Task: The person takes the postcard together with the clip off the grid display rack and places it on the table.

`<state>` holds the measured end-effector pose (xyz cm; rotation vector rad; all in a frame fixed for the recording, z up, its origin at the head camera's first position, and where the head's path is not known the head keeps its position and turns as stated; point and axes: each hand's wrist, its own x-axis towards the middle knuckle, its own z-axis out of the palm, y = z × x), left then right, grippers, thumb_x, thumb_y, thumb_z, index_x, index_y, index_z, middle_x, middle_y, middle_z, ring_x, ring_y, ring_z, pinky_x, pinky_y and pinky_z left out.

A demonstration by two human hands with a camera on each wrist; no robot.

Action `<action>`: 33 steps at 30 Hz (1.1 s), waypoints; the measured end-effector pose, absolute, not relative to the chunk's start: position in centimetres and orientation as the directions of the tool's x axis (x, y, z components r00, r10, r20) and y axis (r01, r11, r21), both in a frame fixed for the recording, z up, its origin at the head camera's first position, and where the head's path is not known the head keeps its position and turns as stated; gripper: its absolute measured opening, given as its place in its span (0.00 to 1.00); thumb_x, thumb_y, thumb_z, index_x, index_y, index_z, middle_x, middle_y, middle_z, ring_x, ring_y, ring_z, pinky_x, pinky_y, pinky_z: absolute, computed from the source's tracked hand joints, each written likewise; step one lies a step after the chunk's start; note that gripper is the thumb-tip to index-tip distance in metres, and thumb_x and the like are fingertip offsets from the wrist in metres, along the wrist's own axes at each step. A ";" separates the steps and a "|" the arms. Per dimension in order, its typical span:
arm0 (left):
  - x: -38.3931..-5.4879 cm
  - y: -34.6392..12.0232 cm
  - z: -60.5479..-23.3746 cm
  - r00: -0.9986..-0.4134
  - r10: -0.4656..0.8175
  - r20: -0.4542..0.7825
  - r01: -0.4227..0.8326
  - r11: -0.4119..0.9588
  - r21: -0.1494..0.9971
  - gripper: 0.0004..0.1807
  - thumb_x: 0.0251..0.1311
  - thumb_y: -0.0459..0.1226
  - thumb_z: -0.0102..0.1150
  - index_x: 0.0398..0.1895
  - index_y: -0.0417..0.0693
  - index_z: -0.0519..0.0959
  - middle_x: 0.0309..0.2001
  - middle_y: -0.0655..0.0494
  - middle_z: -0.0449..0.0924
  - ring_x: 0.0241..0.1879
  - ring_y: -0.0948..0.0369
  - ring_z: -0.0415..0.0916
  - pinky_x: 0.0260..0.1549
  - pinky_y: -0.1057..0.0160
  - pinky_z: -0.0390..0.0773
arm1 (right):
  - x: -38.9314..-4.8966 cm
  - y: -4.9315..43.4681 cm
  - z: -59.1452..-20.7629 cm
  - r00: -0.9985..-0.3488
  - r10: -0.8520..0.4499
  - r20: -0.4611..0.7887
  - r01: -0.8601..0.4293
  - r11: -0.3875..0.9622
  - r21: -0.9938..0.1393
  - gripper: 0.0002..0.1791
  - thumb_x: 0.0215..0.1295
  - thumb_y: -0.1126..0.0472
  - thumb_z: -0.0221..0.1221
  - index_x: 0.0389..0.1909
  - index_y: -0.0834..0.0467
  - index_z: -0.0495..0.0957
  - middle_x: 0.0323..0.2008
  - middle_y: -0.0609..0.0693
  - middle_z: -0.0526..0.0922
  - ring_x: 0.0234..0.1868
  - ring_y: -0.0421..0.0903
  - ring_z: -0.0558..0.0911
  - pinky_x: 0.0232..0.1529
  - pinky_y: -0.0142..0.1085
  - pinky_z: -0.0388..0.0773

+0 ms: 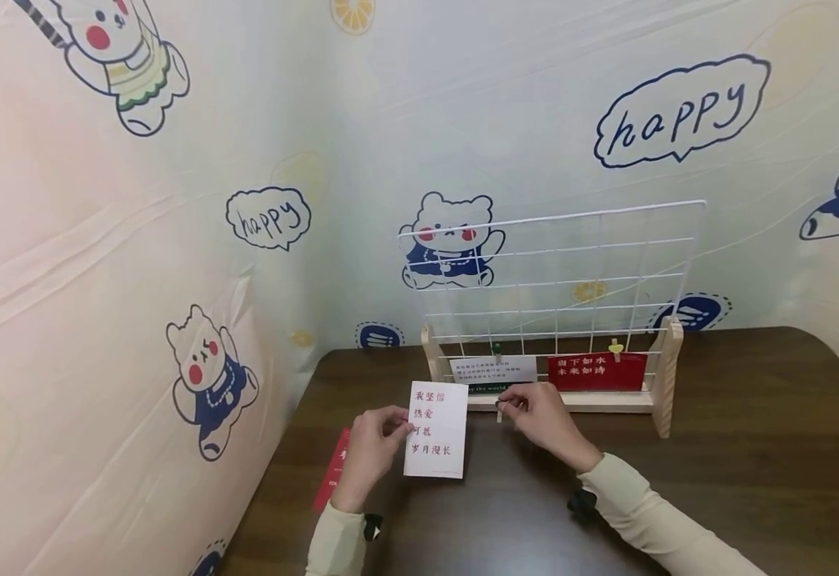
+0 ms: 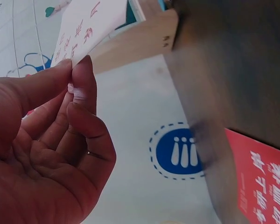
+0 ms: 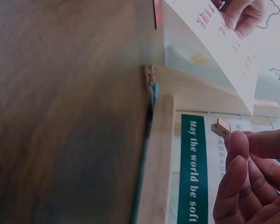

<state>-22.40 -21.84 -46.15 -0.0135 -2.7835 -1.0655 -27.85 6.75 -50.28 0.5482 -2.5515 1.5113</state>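
My left hand [image 1: 370, 450] pinches a white card [image 1: 437, 432] with red handwritten-style characters by its left edge, upright above the table. Between thumb and fingers of my right hand [image 1: 545, 422] is a small wooden clothespin [image 3: 220, 127], to the right of the white card and apart from it. Just behind stands a white wire grid rack [image 1: 556, 218] in a wooden base [image 1: 667, 380]. A white-and-green card [image 3: 194, 172] and a red card [image 1: 595, 374] hang low on the grid; a clothespin with a yellow heart [image 1: 616, 349] sits at the red one's top.
Another red card [image 1: 329, 480] lies on the dark wooden table [image 1: 505, 520], partly behind my left forearm. One more clothespin [image 3: 150, 78] shows near the rack's base in the right wrist view. Printed cloth [image 1: 361, 104] hangs around the table's back and left.
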 end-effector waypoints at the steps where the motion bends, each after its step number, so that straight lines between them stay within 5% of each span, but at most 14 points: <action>1: -22.4 -22.0 -46.2 -0.987 -0.049 0.156 0.067 0.748 0.661 0.11 0.61 0.36 0.74 0.46 0.48 0.89 0.40 0.52 0.91 0.31 0.62 0.81 0.34 0.65 0.85 | -27.9 6.6 -50.3 -0.927 -0.250 0.279 -0.364 0.431 -0.825 0.03 0.65 0.69 0.67 0.37 0.63 0.89 0.28 0.52 0.90 0.18 0.36 0.78 0.21 0.30 0.76; 19: -21.3 -25.5 -47.3 -0.994 -0.070 0.085 0.004 0.751 0.660 0.07 0.61 0.30 0.72 0.42 0.43 0.89 0.34 0.52 0.89 0.31 0.61 0.79 0.33 0.66 0.80 | -28.3 4.4 -51.7 -0.927 -0.342 0.154 -0.292 0.401 -0.868 0.07 0.68 0.72 0.63 0.40 0.68 0.89 0.27 0.53 0.88 0.19 0.42 0.81 0.20 0.30 0.76; 33: -21.5 -28.3 -49.6 -0.995 -0.091 -0.026 -0.085 0.737 0.671 0.07 0.63 0.30 0.70 0.43 0.40 0.88 0.33 0.49 0.87 0.26 0.58 0.79 0.26 0.63 0.80 | -29.8 2.5 -52.8 -0.964 -0.263 0.038 -0.146 0.406 -0.902 0.05 0.67 0.70 0.64 0.36 0.64 0.89 0.23 0.50 0.86 0.18 0.41 0.81 0.17 0.32 0.75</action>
